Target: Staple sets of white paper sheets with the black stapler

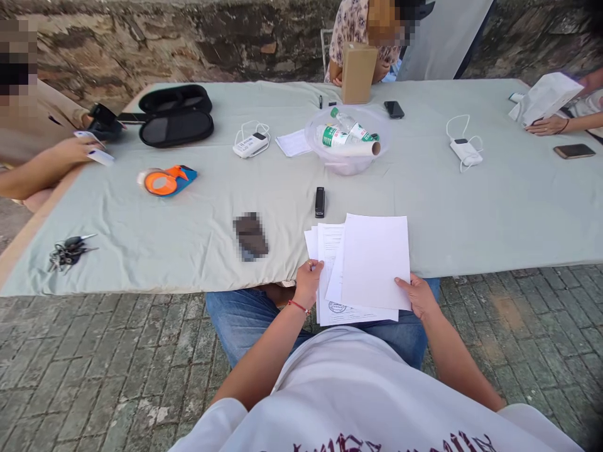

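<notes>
Several loose paper sheets (375,263) lie fanned over the table's near edge and above my lap. The top one looks blank; those under it carry print, and one shows a round stamp. My left hand (308,281) pinches the left edge of the lower sheets. At the right edge, my right hand (418,294) grips the top sheet, thumb on its face; its other fingers are partly hidden beneath. Just beyond the papers is a black stapler (320,202). To the left lies a dark, blurred-out flat object (251,236).
On the cloth-covered table (447,226) stand a clear basin (348,164) with bottles, an orange tape dispenser (164,181), keys (70,253), a black case (176,119), a cardboard box (358,74), white devices with cords (466,151) and phones (394,110). Other people sit left, across and right.
</notes>
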Demonstrator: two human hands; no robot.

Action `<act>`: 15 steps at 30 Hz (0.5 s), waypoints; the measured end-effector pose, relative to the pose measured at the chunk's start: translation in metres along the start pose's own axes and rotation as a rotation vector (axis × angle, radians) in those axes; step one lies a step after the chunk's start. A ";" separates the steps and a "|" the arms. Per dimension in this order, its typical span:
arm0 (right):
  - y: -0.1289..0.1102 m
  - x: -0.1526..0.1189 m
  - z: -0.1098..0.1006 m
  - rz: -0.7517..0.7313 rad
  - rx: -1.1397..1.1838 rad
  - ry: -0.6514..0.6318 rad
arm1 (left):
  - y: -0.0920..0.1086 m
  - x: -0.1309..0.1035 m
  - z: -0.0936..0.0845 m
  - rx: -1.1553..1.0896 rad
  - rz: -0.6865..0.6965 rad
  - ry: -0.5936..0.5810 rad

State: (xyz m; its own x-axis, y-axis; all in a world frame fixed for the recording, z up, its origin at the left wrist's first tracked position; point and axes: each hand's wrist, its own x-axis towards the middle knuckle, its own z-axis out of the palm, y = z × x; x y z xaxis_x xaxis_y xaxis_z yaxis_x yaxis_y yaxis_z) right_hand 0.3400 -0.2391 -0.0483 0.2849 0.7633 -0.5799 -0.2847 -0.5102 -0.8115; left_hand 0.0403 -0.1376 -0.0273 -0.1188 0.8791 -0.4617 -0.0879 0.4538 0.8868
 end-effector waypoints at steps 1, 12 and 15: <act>-0.001 0.000 -0.005 -0.009 -0.007 0.027 | 0.000 0.000 0.000 0.005 -0.007 -0.001; -0.033 -0.013 -0.038 -0.030 -0.025 0.032 | 0.000 0.001 0.000 -0.013 0.036 -0.009; -0.036 -0.014 -0.014 -0.013 -0.049 -0.079 | 0.002 -0.001 0.001 -0.035 0.004 -0.066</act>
State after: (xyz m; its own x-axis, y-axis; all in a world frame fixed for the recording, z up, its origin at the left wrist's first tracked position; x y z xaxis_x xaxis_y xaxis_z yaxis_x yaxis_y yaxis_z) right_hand 0.3590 -0.2370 -0.0117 0.2148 0.7979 -0.5632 -0.2354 -0.5173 -0.8228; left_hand 0.0414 -0.1374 -0.0247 -0.0536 0.8890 -0.4548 -0.1218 0.4462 0.8866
